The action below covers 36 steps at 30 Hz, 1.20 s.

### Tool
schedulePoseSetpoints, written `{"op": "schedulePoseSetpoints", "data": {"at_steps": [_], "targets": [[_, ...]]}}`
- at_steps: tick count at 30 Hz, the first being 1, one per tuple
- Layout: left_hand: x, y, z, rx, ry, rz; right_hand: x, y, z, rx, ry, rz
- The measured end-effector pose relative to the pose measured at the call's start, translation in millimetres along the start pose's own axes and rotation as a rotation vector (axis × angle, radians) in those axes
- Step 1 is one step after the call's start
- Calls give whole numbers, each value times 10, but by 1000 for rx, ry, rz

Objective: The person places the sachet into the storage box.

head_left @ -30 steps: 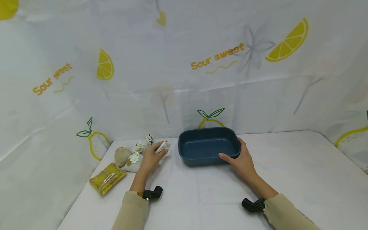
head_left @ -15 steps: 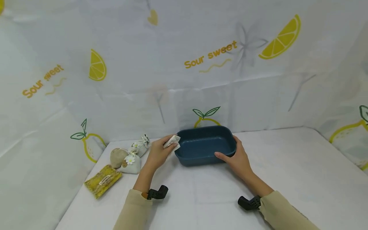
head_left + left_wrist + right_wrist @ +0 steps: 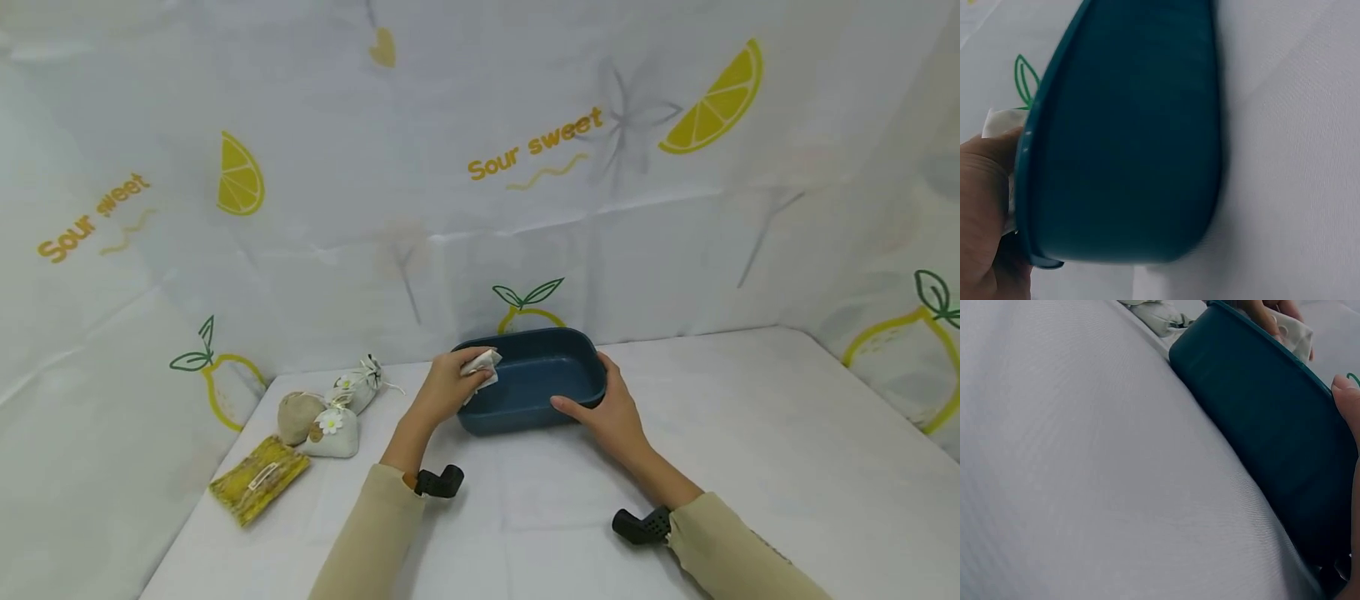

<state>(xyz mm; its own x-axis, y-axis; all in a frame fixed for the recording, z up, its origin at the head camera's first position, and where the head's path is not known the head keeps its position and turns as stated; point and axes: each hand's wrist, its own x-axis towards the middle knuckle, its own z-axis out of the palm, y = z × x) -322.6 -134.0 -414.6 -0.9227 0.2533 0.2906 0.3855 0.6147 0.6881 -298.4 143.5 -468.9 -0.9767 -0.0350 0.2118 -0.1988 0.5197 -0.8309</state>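
Note:
My left hand (image 3: 447, 387) pinches a small whitish, soft-looking piece (image 3: 483, 363), possibly cloth, over the left end of a dark blue rectangular basin (image 3: 546, 379). From the left wrist, the basin's outer wall (image 3: 1122, 137) covers most of that whitish piece, and the hand (image 3: 982, 206) is beside the rim. My right hand (image 3: 617, 421) grips the basin's right front corner, its thumb over the front rim and its fingers round the end. Seen from the right wrist, the thumb (image 3: 1347, 403) lies at the rim, and the whitish piece (image 3: 1299, 336) shows past the far side.
On the table's left lie two pale drawstring sachets (image 3: 333, 433) with daisies, a round beige pouch (image 3: 298, 417) and a flat yellow patterned pouch (image 3: 260, 479). White lemon-print cloth (image 3: 337, 275) hangs behind the basin. The white table (image 3: 555, 508) extends in front.
My left hand has carried the whitish piece from beside the sachets rightward to the basin's left end. My right hand keeps its grip on the basin. The head view has shifted slightly.

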Motion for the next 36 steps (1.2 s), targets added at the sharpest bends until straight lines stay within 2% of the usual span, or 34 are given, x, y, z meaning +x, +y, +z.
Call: {"op": "schedulePoseSetpoints", "data": {"at_steps": [9, 19, 24, 26, 31, 33, 36], "targets": [[110, -14, 117, 151, -113, -60, -14, 3, -11, -17, 5, 14], [129, 9, 119, 252, -110, -82, 1, -10, -2, -13, 0, 10], [99, 5, 95, 237, -114, -102, 6, -32, 24, 1, -9, 12], [78, 1, 87, 202, -109, -111, 8, -37, 31, 1, -15, 16], [17, 4, 35, 83, -105, -86, 16, -17, 32, -22, -12, 22], [-16, 3, -13, 68, -88, -67, 19, -8, 26, -27, -6, 23], [-92, -8, -132, 95, -22, -43, 19, -3, 21, -27, -7, 23]]}}
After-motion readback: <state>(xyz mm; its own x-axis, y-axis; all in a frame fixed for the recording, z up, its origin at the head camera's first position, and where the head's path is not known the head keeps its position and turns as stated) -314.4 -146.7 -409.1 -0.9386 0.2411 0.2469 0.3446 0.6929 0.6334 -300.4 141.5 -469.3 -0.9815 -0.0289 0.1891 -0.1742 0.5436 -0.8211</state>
